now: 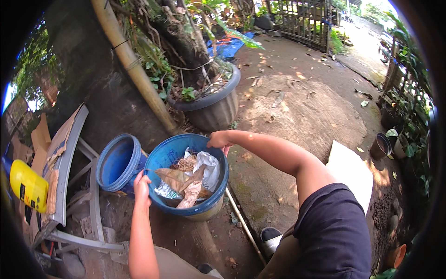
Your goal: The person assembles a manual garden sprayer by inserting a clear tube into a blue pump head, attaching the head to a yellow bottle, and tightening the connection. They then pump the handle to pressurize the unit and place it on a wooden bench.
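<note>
A round blue bucket (219, 188) stands in front of me, with dry leaves (173, 178), crumpled paper (191, 194), tangled brown strands and a silvery-white plastic wrapper (207, 163) inside. My left hand (141, 188) grips its left rim, fingers closed. On the far right rim my right hand (221, 140) is closed too, the fingertips curling over the edge. Just left of it, a second blue bucket (103, 160) is tilted, and its visible inside holds nothing I can make out.
A large potted tree in a grey planter (211, 109) stands beyond the bucket, beside a leaning bamboo pole (134, 69). At left is a metal-framed table (69, 162) with cardboard and a yellow container (29, 186). A thin stick (244, 223) lies near my feet; a white board (350, 174) lies right.
</note>
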{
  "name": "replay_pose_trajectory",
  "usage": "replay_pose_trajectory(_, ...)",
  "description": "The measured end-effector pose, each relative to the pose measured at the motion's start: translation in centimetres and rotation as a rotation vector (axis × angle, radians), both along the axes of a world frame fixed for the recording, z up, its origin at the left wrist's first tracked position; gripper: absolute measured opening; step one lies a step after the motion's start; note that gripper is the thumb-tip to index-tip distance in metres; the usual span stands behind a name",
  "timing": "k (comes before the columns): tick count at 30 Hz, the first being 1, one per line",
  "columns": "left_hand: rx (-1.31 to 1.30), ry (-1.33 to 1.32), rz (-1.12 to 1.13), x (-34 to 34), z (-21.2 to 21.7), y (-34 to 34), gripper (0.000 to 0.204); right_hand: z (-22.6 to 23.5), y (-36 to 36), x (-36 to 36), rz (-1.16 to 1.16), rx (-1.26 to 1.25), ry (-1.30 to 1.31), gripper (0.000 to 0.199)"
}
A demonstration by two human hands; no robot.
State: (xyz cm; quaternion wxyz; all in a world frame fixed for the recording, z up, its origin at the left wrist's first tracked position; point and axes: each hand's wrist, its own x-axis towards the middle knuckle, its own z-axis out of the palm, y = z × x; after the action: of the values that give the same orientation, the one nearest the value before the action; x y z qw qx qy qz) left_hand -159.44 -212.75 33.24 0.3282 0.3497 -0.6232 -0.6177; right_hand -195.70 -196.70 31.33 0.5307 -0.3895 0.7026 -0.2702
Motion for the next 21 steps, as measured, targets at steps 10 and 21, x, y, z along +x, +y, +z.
replay_pose_trajectory(10, -0.152, 0.154, 0.027, -4.6, 4.7, 6.4, 0.063, 10.0, 8.7, -0.9, -0.174, -0.121, 0.388, 0.037)
replay_pose_trajectory(21, -0.055, 0.209, -0.172, -23.1, -3.2, 11.5, 0.066, 6.5, 10.8, -16.6, -0.563, -0.228, 0.901, 0.031)
